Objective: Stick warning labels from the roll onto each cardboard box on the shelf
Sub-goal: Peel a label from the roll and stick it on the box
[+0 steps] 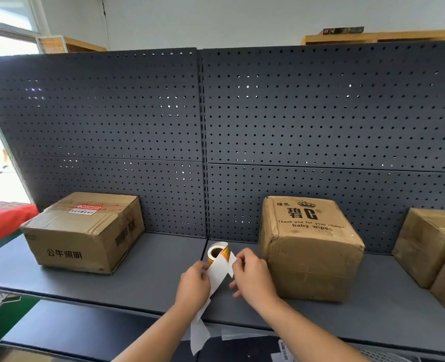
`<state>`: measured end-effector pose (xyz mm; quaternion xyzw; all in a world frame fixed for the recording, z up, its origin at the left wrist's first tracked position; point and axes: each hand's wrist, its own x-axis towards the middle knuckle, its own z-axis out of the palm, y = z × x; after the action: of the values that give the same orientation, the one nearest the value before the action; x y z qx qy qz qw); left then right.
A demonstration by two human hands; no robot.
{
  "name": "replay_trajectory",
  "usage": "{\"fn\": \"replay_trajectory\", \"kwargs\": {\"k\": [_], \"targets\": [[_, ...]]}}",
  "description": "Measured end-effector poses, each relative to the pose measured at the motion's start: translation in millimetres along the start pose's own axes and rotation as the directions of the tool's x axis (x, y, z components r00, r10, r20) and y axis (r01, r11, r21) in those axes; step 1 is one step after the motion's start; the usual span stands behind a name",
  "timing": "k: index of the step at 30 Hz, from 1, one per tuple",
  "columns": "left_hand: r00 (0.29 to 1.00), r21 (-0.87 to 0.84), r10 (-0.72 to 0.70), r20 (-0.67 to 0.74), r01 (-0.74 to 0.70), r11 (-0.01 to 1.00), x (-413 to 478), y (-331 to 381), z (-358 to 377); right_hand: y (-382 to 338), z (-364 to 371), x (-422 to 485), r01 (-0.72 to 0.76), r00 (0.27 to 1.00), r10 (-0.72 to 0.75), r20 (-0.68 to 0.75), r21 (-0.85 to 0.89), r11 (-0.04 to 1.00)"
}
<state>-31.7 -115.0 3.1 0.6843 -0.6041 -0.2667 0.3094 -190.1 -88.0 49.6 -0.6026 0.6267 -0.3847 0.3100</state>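
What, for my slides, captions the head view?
Left hand and right hand peel a label off the roll beside the baby wipes box.

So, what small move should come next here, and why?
Probably pull the white flap free with the right hand, which pinches it at the label roll; the left hand holds the backing strip, and the baby wipes box shows no sticker.

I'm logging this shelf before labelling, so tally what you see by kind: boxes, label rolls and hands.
Boxes: 3 (left box, middle box, right box; the last is cut by the frame edge, so more may hide there)
Label rolls: 1, the roll
Hands: 2 (left hand, right hand, both pinching the roll's strip)
Total: 6
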Motion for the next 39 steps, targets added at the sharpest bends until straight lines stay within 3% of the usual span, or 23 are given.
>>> {"fn": "replay_trajectory", "kwargs": {"k": [11,16,19,22,26,29,34,37,39], "targets": [[0.999,0.021,0.032,-0.006,-0.032,0.999,-12,18,-1,-14,-20,0,0.196,0.967,-0.192,-0.166,0.009,0.981],[0.995,0.132,0.065,-0.079,-0.054,0.990,-20,26,-4,-12,-27,1,0.261,0.946,-0.267,-0.187,-0.054,0.964],[0.973,-0.067,0.138,-0.185,-0.153,0.986,-25,40,-3,-8,-27,4,0.285,0.931,-0.304,-0.204,-0.117,0.951],[0.988,-0.515,0.088,-0.125,-0.140,0.846,-36,65,-7,-8,-25,5,0.319,0.914,-0.349,-0.206,-0.166,0.933],[0.999,-0.787,-0.002,0.040,0.033,0.616,-48,96,-14,-9,-25,3,0.339,0.918,-0.368,-0.149,-0.192,0.921],[0.986,-0.840,-0.060,0.157,0.165,0.517,-44,101,-17,-6,-25,2,0.397,0.896,-0.434,-0.094,-0.269,0.878],[0.978,-0.894,-0.131,0.160,0.200,0.402,-42,103,-18,-2,-27,-5,0.464,0.875,-0.483,-0.029,-0.230,0.855],[0.981,-0.924,-0.130,0.145,0.181,0.338,-39,104,-21,-5,-30,-5,0.405,0.908,-0.412,-0.077,-0.090,0.910],[0.986,-0.938,-0.106,0.130,0.157,0.310,-38,105,-22,-13,-32,-3,0.276,0.959,-0.263,-0.104,0.142,0.951]]}}
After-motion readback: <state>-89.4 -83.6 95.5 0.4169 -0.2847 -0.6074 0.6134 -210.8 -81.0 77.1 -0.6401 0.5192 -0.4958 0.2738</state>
